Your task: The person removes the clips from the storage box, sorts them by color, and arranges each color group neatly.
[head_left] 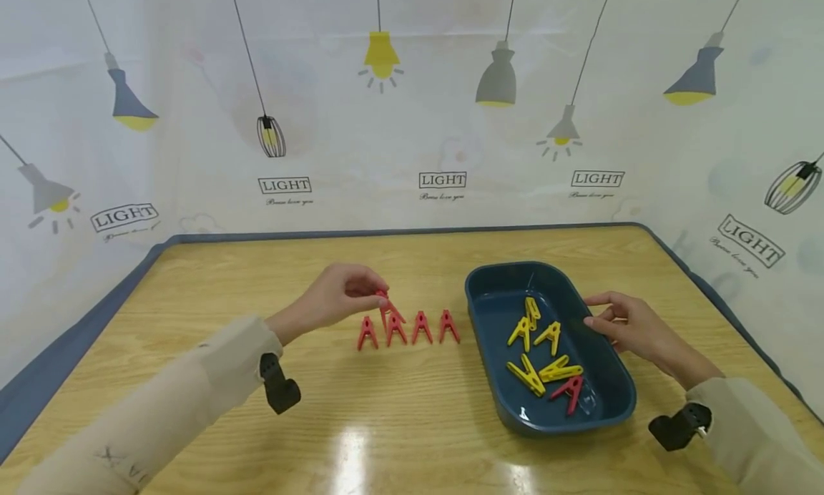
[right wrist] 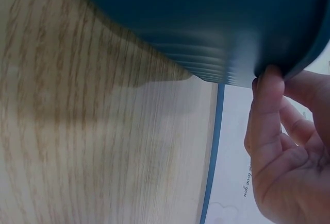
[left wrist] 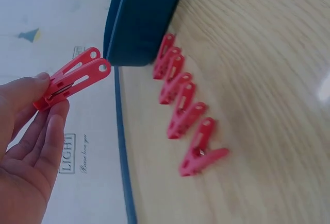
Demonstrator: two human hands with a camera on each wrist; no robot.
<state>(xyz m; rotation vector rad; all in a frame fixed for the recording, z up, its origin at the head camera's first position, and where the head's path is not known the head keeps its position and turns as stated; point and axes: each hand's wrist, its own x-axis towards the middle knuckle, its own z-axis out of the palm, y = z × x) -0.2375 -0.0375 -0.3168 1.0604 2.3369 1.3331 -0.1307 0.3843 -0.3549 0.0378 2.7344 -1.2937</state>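
My left hand (head_left: 341,291) pinches a red clothespin (left wrist: 77,80) between thumb and fingertips, its two handle ends pointing away from the hand. The clothespin is held up above a row of several red clothespins (left wrist: 191,165) standing on the table, handles spread and jaws up. To the right of the row stands a dark blue basin (head_left: 611,355). On its right side my right hand (head_left: 634,330) pinches the rim, with a finger under the lip and the thumb over it. Inside the basin lie several yellow clothespins (head_left: 560,372) and one red clothespin (head_left: 571,388).
The wooden table (head_left: 270,423) ends at a dark blue border at the back and sides. Behind it hangs a pale sheet (head_left: 412,123) printed with lamps and lettering. Black wrist cameras sit on the left cuff (head_left: 247,345) and the right cuff (head_left: 727,402).
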